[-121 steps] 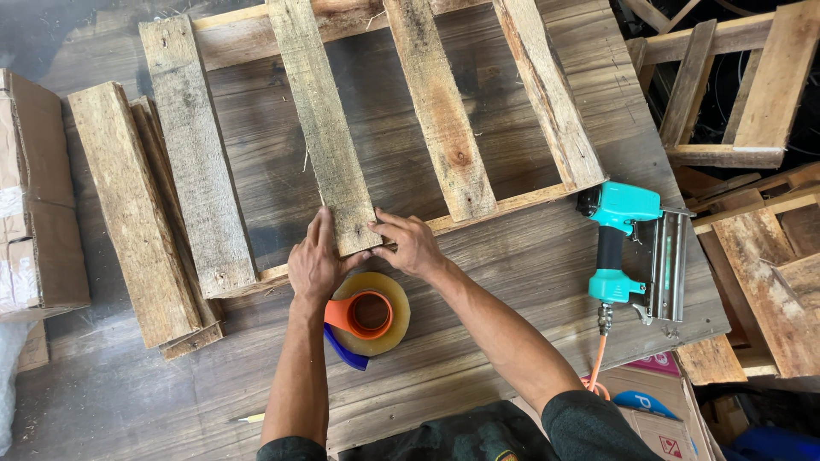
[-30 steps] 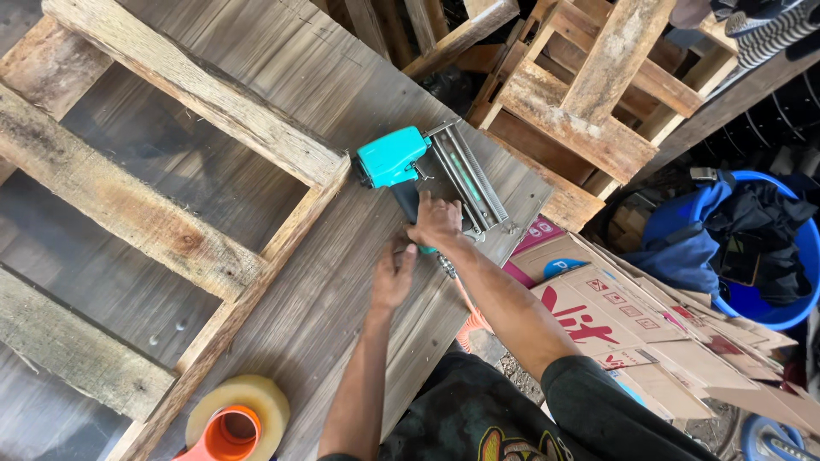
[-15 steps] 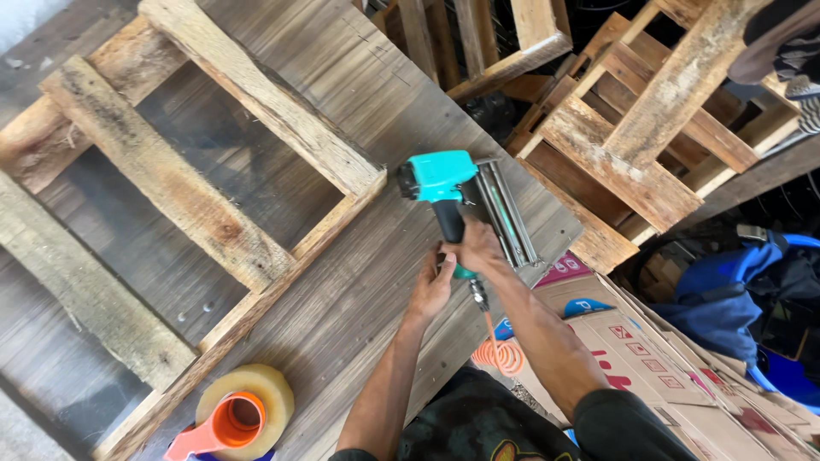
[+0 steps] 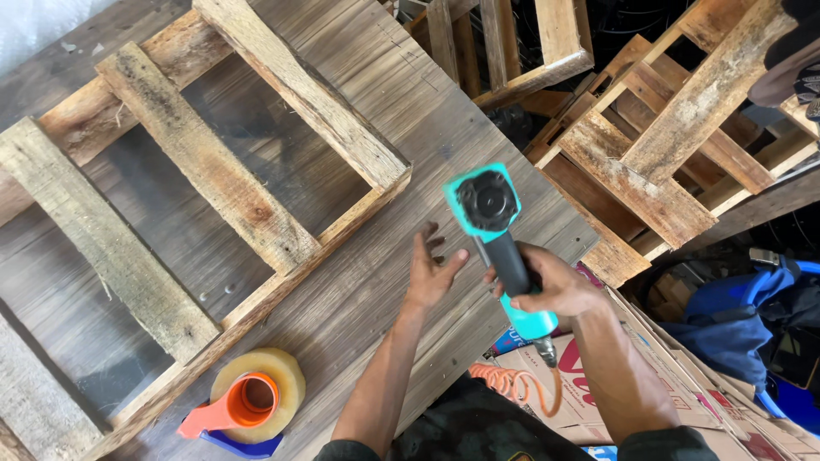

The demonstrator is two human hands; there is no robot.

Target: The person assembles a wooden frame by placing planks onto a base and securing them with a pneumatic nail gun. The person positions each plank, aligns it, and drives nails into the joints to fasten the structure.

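The right hand (image 4: 555,286) was wrapped in a firm grip around the dark handle of a turquoise and black pneumatic nail gun (image 4: 504,248), fingers pressed together about the handle. The tool was lifted off the bench, its round black-capped head (image 4: 487,201) turned up toward the camera and sitting above and just left of the fist. The turquoise base of the handle stuck out below the fist, where a coiled orange air hose (image 4: 521,384) joined it and curled down toward the person's lap.

The left hand (image 4: 431,269) hovered just beside the tool on its left, palm open and fingers spread, holding nothing; whether a fingertip brushed the handle could not be told.

Beneath both hands lay the grey, weathered plank bench (image 4: 359,316). Farther left on it rested a rough wooden pallet frame (image 4: 256,196) of pale slats nailed across a thin rail, well apart from the hands. Near the bench's lower edge stood a roll of clear-yellowish packing tape in an orange and blue dispenser (image 4: 248,401).

To the right, past the bench edge, flattened brown cardboard boxes (image 4: 683,376) lay under the right forearm. Beyond them stacked wooden pallets (image 4: 649,154) leaned in a pile, and a blue tub (image 4: 786,393) showed at the far lower right.
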